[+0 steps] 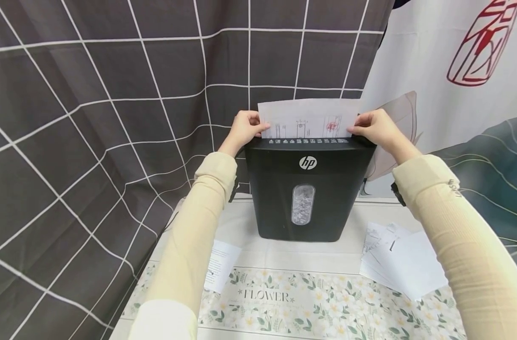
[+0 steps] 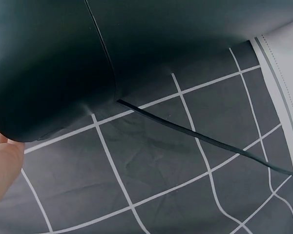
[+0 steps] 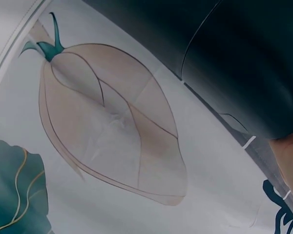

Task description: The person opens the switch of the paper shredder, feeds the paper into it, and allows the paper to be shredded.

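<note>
A black HP paper shredder (image 1: 279, 189) stands upright on the table, shreds showing through its oval window (image 1: 303, 205). In its top slot a printed sheet of paper (image 1: 300, 111) stands upright, its lower edge hidden inside. My left hand (image 1: 244, 126) pinches the sheet's left edge between thumb and fingers, just over the shredder top. On the opposite edge, my right hand (image 1: 374, 126) pinches the paper the same way. Both wrist views look at the shredder's sides, with only part of the left hand (image 2: 4, 163) and the right hand (image 3: 290, 153) at the borders.
Several loose sheets (image 1: 400, 259) lie on the table to the right. Another printed sheet (image 1: 222, 264) lies at the left, partly behind the left sleeve. A dark grid-patterned curtain (image 1: 156, 71) hangs behind, and a black cord (image 2: 205, 139) runs from the shredder.
</note>
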Tool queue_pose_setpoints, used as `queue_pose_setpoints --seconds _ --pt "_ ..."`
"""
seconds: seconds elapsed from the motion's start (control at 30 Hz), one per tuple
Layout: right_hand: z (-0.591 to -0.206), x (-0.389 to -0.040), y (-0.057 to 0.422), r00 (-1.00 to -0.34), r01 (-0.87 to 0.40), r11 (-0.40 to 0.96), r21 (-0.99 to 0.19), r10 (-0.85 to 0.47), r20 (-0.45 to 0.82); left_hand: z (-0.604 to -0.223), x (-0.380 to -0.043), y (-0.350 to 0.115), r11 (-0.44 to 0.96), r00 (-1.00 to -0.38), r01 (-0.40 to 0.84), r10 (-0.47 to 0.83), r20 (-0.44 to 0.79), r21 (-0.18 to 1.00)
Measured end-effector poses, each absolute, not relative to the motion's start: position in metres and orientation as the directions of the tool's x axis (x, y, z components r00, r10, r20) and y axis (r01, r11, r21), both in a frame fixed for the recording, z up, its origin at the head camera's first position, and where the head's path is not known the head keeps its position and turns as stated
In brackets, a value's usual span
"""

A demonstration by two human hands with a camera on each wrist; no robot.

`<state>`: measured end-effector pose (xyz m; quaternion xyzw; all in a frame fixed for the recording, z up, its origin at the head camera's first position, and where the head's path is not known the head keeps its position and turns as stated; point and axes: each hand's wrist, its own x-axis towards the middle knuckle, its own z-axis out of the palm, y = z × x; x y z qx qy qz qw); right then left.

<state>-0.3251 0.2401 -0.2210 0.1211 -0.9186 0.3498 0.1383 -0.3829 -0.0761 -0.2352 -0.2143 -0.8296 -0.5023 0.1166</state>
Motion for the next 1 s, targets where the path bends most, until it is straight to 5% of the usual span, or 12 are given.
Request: queue_pose_setpoints --seconds 1.0 --pt "-0.228 -0.327 0.231 -0.86 -0.478 0.494 -0.726 -0.094 0.502 -0.239 -0.378 -0.066 0.355 -0.864 0.503 0.197 0.463 0.788"
